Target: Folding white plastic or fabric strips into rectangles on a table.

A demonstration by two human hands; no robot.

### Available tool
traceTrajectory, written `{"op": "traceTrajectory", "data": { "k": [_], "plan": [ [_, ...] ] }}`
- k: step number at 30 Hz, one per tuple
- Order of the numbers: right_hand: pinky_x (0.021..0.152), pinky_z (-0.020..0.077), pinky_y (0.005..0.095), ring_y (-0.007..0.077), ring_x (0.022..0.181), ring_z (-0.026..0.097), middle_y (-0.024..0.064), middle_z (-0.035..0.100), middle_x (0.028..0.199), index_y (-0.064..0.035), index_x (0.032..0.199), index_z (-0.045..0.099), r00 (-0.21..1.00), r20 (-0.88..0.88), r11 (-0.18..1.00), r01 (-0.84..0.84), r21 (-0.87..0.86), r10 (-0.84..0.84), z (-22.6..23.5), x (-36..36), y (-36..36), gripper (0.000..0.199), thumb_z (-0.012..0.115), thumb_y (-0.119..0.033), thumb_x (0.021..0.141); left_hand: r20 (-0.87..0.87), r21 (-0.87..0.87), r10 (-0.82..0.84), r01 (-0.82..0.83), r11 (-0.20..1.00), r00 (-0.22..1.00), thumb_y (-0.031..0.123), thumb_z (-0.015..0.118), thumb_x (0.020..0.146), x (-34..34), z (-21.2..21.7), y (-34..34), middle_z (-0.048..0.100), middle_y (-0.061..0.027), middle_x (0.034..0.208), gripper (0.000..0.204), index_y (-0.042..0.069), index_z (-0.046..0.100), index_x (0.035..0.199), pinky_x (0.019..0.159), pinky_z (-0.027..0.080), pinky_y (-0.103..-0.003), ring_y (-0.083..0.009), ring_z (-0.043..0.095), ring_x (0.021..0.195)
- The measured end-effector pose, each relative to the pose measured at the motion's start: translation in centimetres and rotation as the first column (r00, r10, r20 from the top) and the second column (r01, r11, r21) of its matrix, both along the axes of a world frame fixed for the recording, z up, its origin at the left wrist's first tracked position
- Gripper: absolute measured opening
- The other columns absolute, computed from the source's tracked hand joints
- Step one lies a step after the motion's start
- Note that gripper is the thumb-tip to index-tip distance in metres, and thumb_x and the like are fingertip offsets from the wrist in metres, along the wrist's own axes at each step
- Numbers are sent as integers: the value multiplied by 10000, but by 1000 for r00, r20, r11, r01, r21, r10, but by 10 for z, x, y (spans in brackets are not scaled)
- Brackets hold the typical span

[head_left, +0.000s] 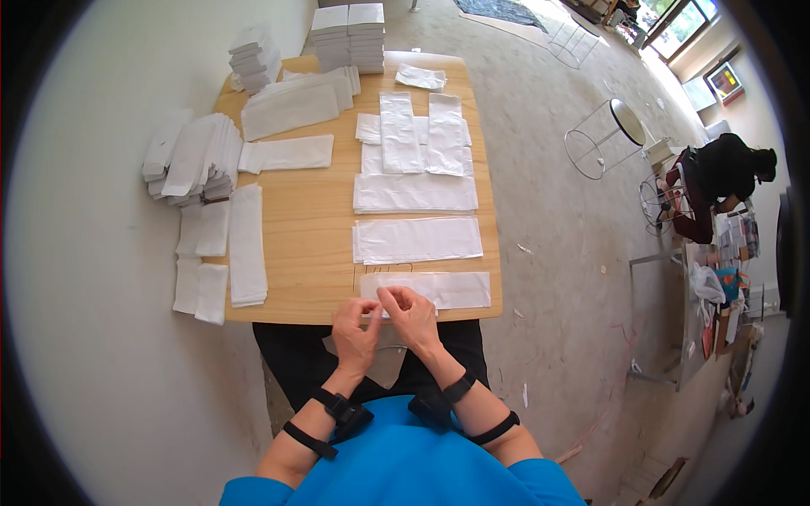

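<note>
Close to the table's front edge lies a flat white folded strip (460, 290), which looks like thin paper or sheeting. My right hand (411, 319) is over its near left part, fingers bent and drawn together. Beside it, my left hand (356, 334) has its thumb and fingers pinched, the tips almost meeting those of the right. Whatever is between the fingertips is too small to make out. Just beyond lies a stack of similar white strips (418, 239), then a wider white stack (413, 194) with two narrow upright white pieces (401, 135) across it.
Piles of white folded pieces (202, 156) line the left side of the wooden table (308, 228), against the wall. Tall white stacks (349, 38) stand at the far end. A round stool (626, 122) is on the floor; a person (730, 173) sits by a cluttered table (699, 312) at right.
</note>
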State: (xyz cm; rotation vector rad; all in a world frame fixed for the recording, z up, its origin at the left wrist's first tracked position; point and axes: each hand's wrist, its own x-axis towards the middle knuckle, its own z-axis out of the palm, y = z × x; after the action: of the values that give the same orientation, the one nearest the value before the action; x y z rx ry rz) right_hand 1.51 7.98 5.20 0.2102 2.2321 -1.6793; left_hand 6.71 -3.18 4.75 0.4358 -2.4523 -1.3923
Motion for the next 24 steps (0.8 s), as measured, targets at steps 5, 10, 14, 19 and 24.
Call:
{"op": "traceTrajectory", "data": {
  "k": [5, 10, 14, 19, 24],
  "plan": [
    [592, 496, 326, 174, 601, 633, 115, 661, 664, 26, 829, 673, 993, -65, 992, 103, 74, -99, -4, -2, 19, 264, 683, -237, 849, -80, -159, -198, 183, 970, 977, 135, 678, 833, 1, -4, 16, 667, -61, 963, 119, 75, 668, 935, 797, 428, -373, -256, 602, 894],
    [560, 474, 351, 222, 543, 607, 134, 614, 604, 30, 765, 636, 972, -200, 959, 166, 230, -120, -22, -6, 44, 241, 674, -196, 840, -95, -283, -268, 233, 931, 959, 112, 651, 853, -12, -18, 8, 671, -24, 1026, 138, 86, 679, 985, 794, 433, -360, -239, 597, 896],
    [584, 492, 361, 235, 576, 641, 155, 634, 632, 31, 778, 644, 979, -175, 950, 154, 272, -108, -26, -7, 49, 238, 671, -197, 842, -14, -423, -338, 301, 855, 941, 119, 647, 856, -19, -33, 2, 670, 4, 1086, 175, 97, 689, 1024, 803, 431, -351, -214, 582, 919],
    [569, 475, 338, 186, 548, 599, 125, 609, 597, 29, 746, 631, 968, -215, 945, 187, 268, -131, -37, -7, 48, 269, 672, -218, 843, 38, -519, -376, 340, 784, 926, 126, 633, 853, -23, -47, -9, 666, 11, 1117, 205, 93, 691, 1046, 822, 420, -352, -206, 576, 926],
    [580, 489, 354, 221, 560, 635, 145, 628, 609, 34, 758, 638, 967, -221, 937, 191, 293, -128, -41, -8, 49, 269, 660, -219, 847, 49, -557, -397, 355, 751, 917, 122, 626, 847, -23, -47, -15, 666, 10, 1122, 218, 88, 689, 1053, 827, 415, -353, -206, 577, 928]
  ]
}}
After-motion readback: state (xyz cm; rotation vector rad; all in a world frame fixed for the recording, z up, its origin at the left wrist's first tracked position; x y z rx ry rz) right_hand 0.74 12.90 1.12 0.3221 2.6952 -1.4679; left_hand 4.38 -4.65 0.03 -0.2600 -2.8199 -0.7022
